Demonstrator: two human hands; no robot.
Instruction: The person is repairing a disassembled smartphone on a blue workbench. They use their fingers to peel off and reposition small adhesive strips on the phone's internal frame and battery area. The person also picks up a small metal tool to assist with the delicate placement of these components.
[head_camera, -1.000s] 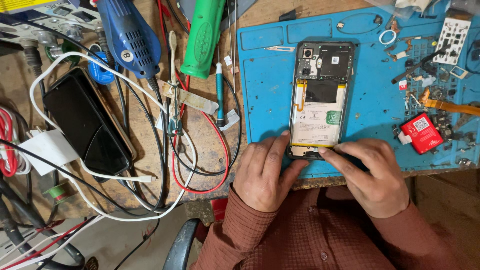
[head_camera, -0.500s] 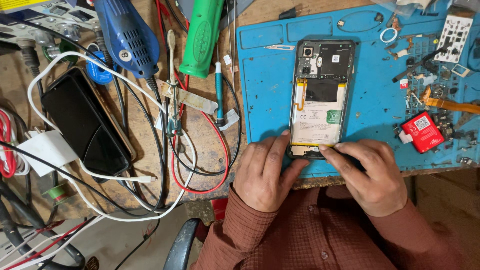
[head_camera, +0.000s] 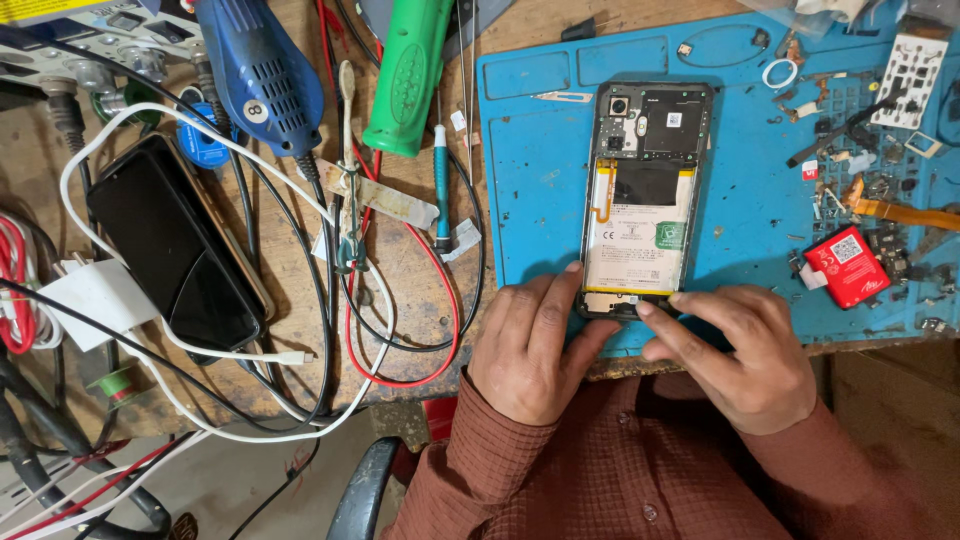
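Fingers (head_camera: 560, 300) of both hands press the opened phone's (head_camera: 640, 200) lower edge.

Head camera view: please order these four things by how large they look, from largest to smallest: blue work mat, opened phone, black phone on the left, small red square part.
1. Blue work mat.
2. Black phone and opened phone: they look alike, so no ranking.
3. Small red square part.
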